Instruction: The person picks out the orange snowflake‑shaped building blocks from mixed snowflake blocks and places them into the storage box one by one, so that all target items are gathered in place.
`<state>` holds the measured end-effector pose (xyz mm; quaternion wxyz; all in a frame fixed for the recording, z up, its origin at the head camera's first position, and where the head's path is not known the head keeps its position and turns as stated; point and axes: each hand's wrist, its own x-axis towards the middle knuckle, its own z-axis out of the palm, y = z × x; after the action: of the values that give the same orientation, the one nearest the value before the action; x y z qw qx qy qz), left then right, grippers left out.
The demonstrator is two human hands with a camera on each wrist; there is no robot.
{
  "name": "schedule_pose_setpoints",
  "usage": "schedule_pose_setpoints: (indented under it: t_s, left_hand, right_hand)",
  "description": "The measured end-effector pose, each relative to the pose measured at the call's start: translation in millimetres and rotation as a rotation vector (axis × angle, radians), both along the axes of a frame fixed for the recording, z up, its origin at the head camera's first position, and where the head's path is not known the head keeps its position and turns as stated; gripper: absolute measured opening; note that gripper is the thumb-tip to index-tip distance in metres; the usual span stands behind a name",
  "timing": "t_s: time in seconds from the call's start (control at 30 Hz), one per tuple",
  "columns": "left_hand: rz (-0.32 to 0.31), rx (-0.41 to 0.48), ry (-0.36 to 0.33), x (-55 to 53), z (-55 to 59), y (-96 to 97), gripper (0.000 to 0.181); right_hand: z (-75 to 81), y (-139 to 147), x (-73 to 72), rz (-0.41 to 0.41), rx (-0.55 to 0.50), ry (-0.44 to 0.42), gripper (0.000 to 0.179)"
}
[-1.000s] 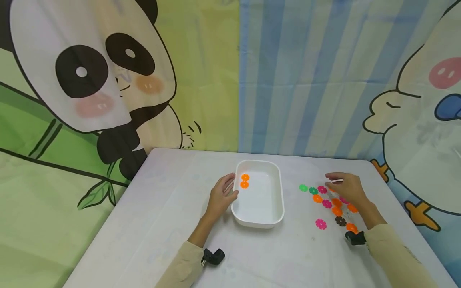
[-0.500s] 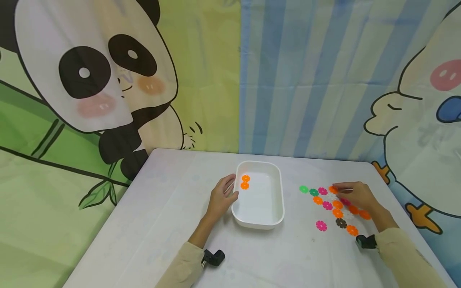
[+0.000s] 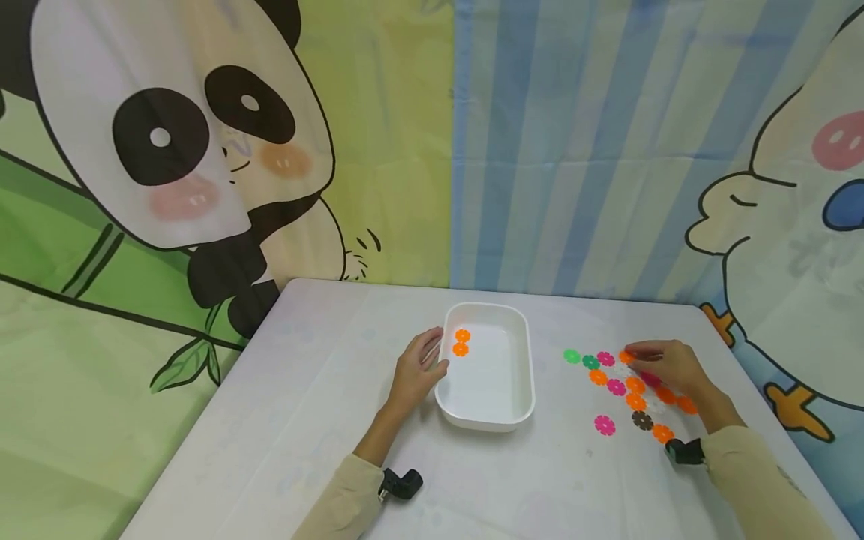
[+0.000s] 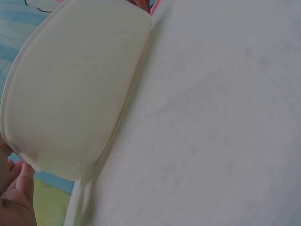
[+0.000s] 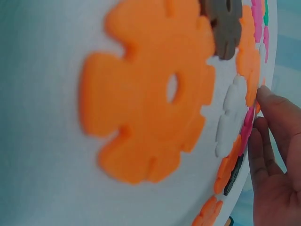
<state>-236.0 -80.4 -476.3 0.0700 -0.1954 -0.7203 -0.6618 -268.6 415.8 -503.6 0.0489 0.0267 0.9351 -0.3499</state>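
Observation:
My left hand (image 3: 416, 369) rests against the left side of a white plastic tray (image 3: 486, 424), thumb at the rim and fingers along the outer wall. Two orange snowflake building discs (image 3: 462, 343) lie inside, near the tray's left wall. To the right, my right hand (image 3: 668, 367) has its thumb and forefinger on either side of an orange snowflake disc (image 3: 625, 356) at the back of a loose group, pinching its edges. In the right wrist view, another orange disc (image 5: 150, 89) fills the foreground, with notches round its edge and a hole in its middle.
Near the right hand, more discs lie flat: green (image 3: 571, 356), teal (image 3: 590, 361), pink (image 3: 616, 387), brown (image 3: 642, 420) and pale clear ones (image 3: 655, 405). One pink disc (image 3: 604, 425) sits apart in front. The white table (image 3: 324, 360) ends at a printed cloth backdrop (image 3: 540, 150).
My right hand has come down and slightly to the right, its fingertips now at an orange disc. My left hand has stayed at the tray. The view has shifted slightly.

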Motion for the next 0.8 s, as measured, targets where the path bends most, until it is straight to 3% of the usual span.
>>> schedule_pose_setpoints:
  t_s: [0.4, 0.67, 0.8]
  left_hand:
    - [0.014, -0.003, -0.021, -1.2, -2.9, -1.3, 0.058]
    - [-0.032, 0.026, 0.004, -4.9, -6.8, -2.1, 0.057]
    - [-0.023, 0.011, 0.008, -4.3, -7.1, -2.4, 0.057]
  right_hand:
    - [3.7, -10, 4.3, -0.004, 0.034, 0.091, 0.047]
    - [4.2, -13, 7.8, 0.000, 0.081, 0.152, 0.044]
    - [5.2, -15, 8.0, 0.036, 0.113, 0.214, 0.040]
